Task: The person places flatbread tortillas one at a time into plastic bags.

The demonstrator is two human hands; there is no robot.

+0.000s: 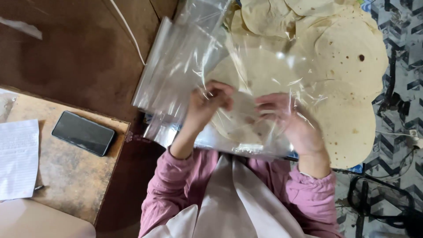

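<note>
Nearest the camera, two pink sleeves (185, 185) run up to the hands. The left hand (207, 105) has its fingers (220, 90) curled over and pinched on the edge of a clear plastic bag (185, 66); the film bunches right at the fingertips and spreads away up and to the left of them. The right hand (291, 121) lies under or inside the film, its fingers (269, 105) bent and closed lightly on a folded flatbread (240, 121), which sits between the two sets of fingertips and touches both. How tightly the right fingers grip I cannot tell through the plastic.

Beyond the fingers and off to the right lies a stack of round flatbreads (348, 57), pale with brown spots, partly under the bag.

Well left of the left fingers, a dark phone (83, 133) and a sheet of paper (17, 158) rest on a wooden table (70, 180).
</note>
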